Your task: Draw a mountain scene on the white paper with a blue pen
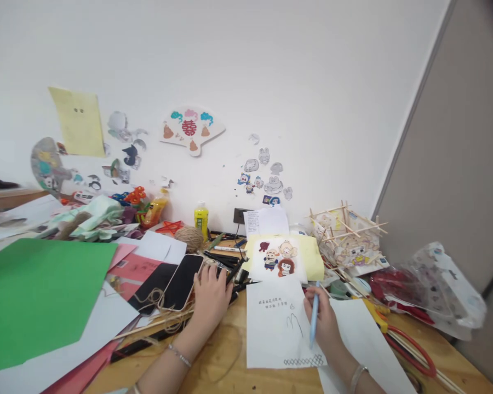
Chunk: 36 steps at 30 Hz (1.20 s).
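My right hand (324, 320) is closed around a light blue pen (314, 323), over the right side of a white sheet of paper (267, 342). The sheet bears two lines of handwriting, a curved pencil-like outline and a crisscross band along its bottom edge. My left hand (214, 290) lies palm down with fingers stretched out, over a pile of dark markers (235, 269). Beside its thumb rests a black-screened phone (183, 282). Above the sheet, a picture of colored cartoon figures (285, 260) lies on yellow paper (314, 257).
Green cardboard (45, 295) and white and red papers cover the left side. Twine (189, 239) and a yellow bottle (201, 219) stand near the wall. To the right are a stick-framed craft (349, 238), red-handled scissors (414, 350) and a clear plastic bag (435, 284).
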Each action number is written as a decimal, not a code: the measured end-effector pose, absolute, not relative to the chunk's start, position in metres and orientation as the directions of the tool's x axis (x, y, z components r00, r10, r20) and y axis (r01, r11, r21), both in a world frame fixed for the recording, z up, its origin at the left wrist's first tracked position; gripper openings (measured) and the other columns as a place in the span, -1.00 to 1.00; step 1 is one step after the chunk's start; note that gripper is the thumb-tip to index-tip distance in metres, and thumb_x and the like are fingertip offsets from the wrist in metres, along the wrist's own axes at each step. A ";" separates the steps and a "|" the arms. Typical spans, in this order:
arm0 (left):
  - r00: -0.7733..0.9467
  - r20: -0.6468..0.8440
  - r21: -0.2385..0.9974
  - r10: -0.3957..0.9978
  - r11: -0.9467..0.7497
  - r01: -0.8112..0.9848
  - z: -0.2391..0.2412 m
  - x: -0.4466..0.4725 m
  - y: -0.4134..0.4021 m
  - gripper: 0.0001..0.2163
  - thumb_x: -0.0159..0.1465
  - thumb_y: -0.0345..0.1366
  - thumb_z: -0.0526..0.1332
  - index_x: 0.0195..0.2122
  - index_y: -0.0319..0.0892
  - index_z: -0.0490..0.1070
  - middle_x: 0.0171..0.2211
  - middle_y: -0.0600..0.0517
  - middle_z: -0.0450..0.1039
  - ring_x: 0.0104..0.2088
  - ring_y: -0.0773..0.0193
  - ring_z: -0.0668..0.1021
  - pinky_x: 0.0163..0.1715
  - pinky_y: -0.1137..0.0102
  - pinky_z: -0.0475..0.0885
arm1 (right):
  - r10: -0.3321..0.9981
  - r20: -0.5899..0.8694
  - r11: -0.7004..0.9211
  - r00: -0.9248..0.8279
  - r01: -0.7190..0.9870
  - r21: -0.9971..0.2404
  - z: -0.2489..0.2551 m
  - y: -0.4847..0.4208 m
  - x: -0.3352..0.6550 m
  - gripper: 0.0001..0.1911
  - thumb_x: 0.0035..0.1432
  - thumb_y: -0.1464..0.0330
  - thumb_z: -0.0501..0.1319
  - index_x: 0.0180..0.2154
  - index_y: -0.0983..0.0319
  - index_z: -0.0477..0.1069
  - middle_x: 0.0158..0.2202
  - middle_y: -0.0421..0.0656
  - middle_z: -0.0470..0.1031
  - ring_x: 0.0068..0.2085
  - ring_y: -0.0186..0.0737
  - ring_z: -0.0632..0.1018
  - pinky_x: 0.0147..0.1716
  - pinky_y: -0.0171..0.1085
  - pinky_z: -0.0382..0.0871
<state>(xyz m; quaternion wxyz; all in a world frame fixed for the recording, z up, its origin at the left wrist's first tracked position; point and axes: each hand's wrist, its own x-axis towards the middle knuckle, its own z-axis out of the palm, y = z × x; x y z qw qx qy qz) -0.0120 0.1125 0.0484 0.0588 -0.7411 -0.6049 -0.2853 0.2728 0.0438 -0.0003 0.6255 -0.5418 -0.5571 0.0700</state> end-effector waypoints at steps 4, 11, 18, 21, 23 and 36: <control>-0.011 0.534 0.153 0.846 -0.083 0.985 0.045 -0.021 0.122 -0.65 0.37 -0.20 0.26 0.14 -0.17 0.35 0.17 -0.13 0.33 0.08 -0.01 0.47 0.04 -0.02 0.43 | 0.718 0.596 0.380 0.359 0.517 -0.767 -0.003 0.045 0.274 -0.72 0.14 0.15 0.23 -0.17 0.17 0.37 -0.32 -0.10 0.55 -0.27 -0.04 0.60 -0.24 -0.16 0.52; 0.010 0.534 0.046 0.846 -0.041 0.998 0.044 -0.016 0.116 -0.61 0.37 -0.18 0.26 0.18 -0.15 0.33 0.22 -0.14 0.28 0.14 -0.06 0.42 0.10 -0.08 0.37 | 0.740 0.574 0.348 0.351 0.531 -0.773 -0.004 0.045 0.276 -0.69 0.09 0.12 0.24 -0.19 0.16 0.38 -0.35 -0.11 0.55 -0.31 -0.03 0.61 -0.27 -0.14 0.53; 0.006 0.498 0.004 0.867 -0.010 1.000 0.042 -0.012 0.106 -0.61 0.37 -0.17 0.25 0.18 -0.16 0.33 0.20 -0.14 0.30 0.12 -0.05 0.44 0.07 -0.06 0.40 | 0.754 0.559 0.318 0.345 0.553 -0.770 -0.009 0.048 0.280 -0.67 0.09 0.10 0.24 -0.18 0.16 0.40 -0.33 -0.09 0.59 -0.30 -0.01 0.63 -0.30 -0.15 0.53; 0.009 0.498 -0.007 0.867 -0.006 1.000 0.041 -0.013 0.106 -0.61 0.37 -0.17 0.25 0.17 -0.16 0.33 0.19 -0.14 0.31 0.11 -0.03 0.45 0.06 -0.05 0.41 | 0.754 0.567 0.316 0.331 0.574 -0.755 -0.011 0.048 0.280 -0.67 0.09 0.11 0.23 -0.18 0.17 0.40 -0.32 -0.07 0.60 -0.29 0.01 0.64 -0.30 -0.15 0.53; 0.012 0.504 -0.011 0.864 -0.007 1.000 0.041 -0.014 0.107 -0.61 0.37 -0.17 0.25 0.17 -0.16 0.33 0.19 -0.14 0.31 0.10 -0.03 0.46 0.05 -0.04 0.42 | 0.758 0.573 0.314 0.312 0.596 -0.739 -0.011 0.047 0.281 -0.68 0.10 0.12 0.22 -0.18 0.17 0.40 -0.32 -0.07 0.59 -0.29 0.01 0.64 -0.30 -0.15 0.53; 0.026 0.533 -0.008 0.846 -0.026 1.000 0.041 -0.011 0.107 -0.61 0.37 -0.16 0.25 0.18 -0.16 0.33 0.19 -0.14 0.31 0.11 -0.03 0.46 0.06 -0.05 0.41 | 0.748 0.605 0.341 0.272 0.625 -0.702 -0.007 0.047 0.279 -0.73 0.12 0.17 0.19 -0.18 0.16 0.39 -0.36 -0.11 0.58 -0.35 -0.05 0.63 -0.32 -0.17 0.53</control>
